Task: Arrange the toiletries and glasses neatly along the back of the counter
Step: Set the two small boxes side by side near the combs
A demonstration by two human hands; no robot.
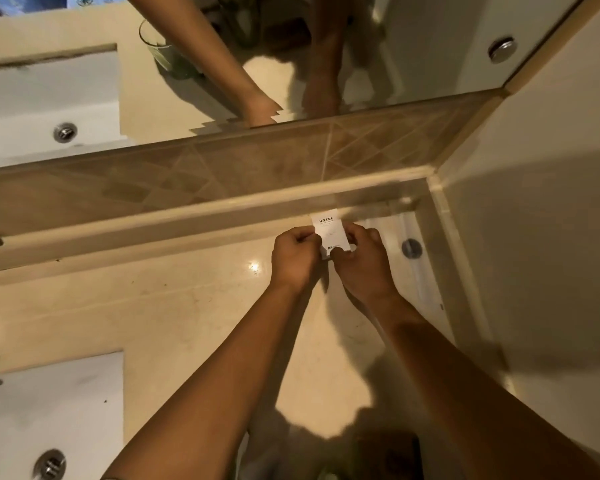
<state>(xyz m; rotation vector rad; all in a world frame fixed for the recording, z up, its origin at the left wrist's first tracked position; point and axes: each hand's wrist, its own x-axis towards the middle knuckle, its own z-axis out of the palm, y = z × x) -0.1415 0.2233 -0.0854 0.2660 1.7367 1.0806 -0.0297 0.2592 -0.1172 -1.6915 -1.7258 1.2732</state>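
Leftward, sink (49, 410): white basin, well apart from the box.
Counter (187, 306): glossy beige stone, bare left of the box.
Left hand (297, 258): fingers curled, pinching the box's left edge.
Box (329, 232): small white card packet printed HOTEL, upright, against the back ledge (153, 226).
Right hand (361, 261): fingers closed on its right side.

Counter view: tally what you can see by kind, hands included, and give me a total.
white HOTEL packet: 1, pinched by both hands
hands: 2, left hand and right hand
glass: 1, seen only in the mirror
sink: 1
Total: 5
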